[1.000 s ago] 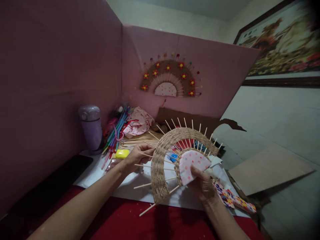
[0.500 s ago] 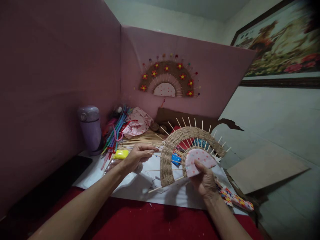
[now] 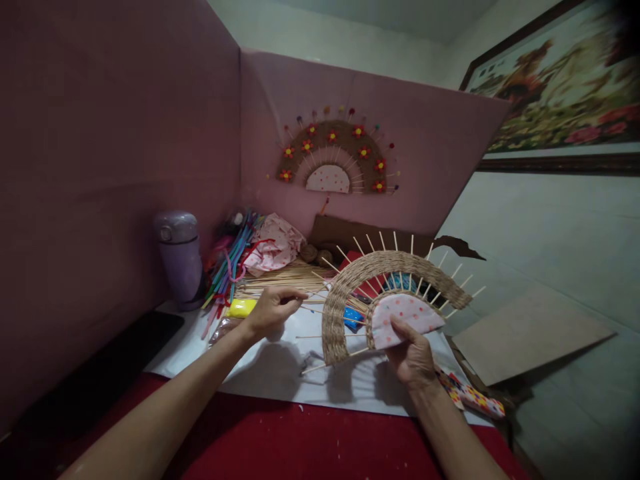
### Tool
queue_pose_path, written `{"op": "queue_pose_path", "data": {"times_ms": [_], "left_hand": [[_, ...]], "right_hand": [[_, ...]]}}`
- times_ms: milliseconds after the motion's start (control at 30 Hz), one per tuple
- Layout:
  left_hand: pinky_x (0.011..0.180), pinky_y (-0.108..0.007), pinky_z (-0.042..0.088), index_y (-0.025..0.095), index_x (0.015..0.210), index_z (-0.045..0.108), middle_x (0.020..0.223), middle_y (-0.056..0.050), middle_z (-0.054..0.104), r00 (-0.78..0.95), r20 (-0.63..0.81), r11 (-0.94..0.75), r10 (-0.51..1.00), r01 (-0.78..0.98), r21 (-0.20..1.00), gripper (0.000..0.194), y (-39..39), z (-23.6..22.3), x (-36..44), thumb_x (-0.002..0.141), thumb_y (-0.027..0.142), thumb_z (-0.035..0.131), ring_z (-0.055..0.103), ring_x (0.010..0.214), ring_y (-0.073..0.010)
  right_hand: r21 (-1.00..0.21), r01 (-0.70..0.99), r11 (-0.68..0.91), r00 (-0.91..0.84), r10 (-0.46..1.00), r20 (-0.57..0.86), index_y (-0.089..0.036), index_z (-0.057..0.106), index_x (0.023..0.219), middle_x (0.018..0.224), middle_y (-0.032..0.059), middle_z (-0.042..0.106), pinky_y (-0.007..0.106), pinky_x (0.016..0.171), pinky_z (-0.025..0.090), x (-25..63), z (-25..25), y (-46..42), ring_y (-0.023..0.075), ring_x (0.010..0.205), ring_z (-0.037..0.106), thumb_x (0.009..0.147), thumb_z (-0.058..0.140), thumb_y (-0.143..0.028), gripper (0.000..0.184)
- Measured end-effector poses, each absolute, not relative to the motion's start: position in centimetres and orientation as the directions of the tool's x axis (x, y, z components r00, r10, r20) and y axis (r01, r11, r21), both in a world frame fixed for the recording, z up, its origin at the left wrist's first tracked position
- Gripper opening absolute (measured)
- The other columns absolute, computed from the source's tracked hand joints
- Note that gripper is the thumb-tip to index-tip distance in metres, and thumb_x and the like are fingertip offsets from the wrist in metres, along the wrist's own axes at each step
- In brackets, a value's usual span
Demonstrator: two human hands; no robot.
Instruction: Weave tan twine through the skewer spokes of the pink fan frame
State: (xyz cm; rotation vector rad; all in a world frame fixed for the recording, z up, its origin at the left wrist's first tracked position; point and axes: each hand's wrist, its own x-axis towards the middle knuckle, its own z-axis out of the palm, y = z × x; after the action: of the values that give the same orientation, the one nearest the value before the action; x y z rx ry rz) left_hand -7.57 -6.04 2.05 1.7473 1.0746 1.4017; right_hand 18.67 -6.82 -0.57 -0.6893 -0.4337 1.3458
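Note:
My right hand (image 3: 413, 357) grips a half-round fan-shaped craft piece by its lower middle, thumb pressed on the white dotted fabric half-circle (image 3: 405, 321). Around that half-circle runs a wide arch of woven twine (image 3: 336, 320), joined to it by thin wooden sticks whose bare tips stick out past the outer edge. My left hand (image 3: 273, 313) is closed in a pinch at the piece's left side, thumb and forefinger on the tip of one stick. Part of the right fingers is hidden behind the piece.
A similar arch with red flowers (image 3: 333, 136) hangs on the pink panel (image 3: 425, 140). On the table are a purple bottle (image 3: 180, 260), pipe cleaners (image 3: 225, 267), dotted cloth (image 3: 275, 243), loose sticks (image 3: 270, 280), a yellow packet (image 3: 243, 307) and a blue packet (image 3: 353, 319).
The fan-shaped piece has turned slightly, its right end swinging outward to the right and up. My left hand has drawn back a little to the left.

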Motion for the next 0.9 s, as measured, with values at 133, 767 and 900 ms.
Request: {"op": "queue_pose_path", "data": {"times_ms": [133,767,900], "left_hand": [[0.060,-0.024,0.038,0.016,0.079,0.072,0.070,-0.007,0.068,0.172,0.630,-0.624,0.758,0.473,0.622,0.015,-6.2,1.5,-7.5,0.075,0.023,0.059,0.057,0.061,-0.0139],[0.065,-0.023,0.045,0.019,0.087,0.070,0.080,-0.003,0.071,0.307,0.672,-0.707,0.674,0.529,0.468,0.016,-6.7,1.8,-7.7,0.080,0.018,0.056,0.064,0.072,-0.0139],[0.067,-0.023,0.046,0.021,0.093,0.071,0.086,-0.004,0.072,0.301,0.609,-0.674,0.733,0.443,0.592,0.022,-6.3,1.5,-7.8,0.078,0.015,0.055,0.065,0.076,-0.0141]], "right_hand": [[-0.659,-0.743,0.117,0.270,0.953,-0.135,-0.018,0.063,0.087,0.071,-0.0056,0.069,0.018,0.059,0.055,18.3,-0.2,-7.0,0.0097,0.063,0.064,0.054,0.070,-0.002,0.038],[-0.618,-0.772,0.148,0.315,0.934,-0.169,-0.019,0.063,0.089,0.078,-0.0026,0.070,0.021,0.058,0.055,18.7,-0.3,-6.5,0.0113,0.067,0.065,0.062,0.066,-0.008,0.029],[-0.603,-0.788,0.126,0.304,0.931,-0.201,-0.019,0.064,0.088,0.076,-0.0025,0.070,0.022,0.057,0.055,18.7,-0.2,-6.6,0.0115,0.066,0.065,0.065,0.064,-0.009,0.026]]}}
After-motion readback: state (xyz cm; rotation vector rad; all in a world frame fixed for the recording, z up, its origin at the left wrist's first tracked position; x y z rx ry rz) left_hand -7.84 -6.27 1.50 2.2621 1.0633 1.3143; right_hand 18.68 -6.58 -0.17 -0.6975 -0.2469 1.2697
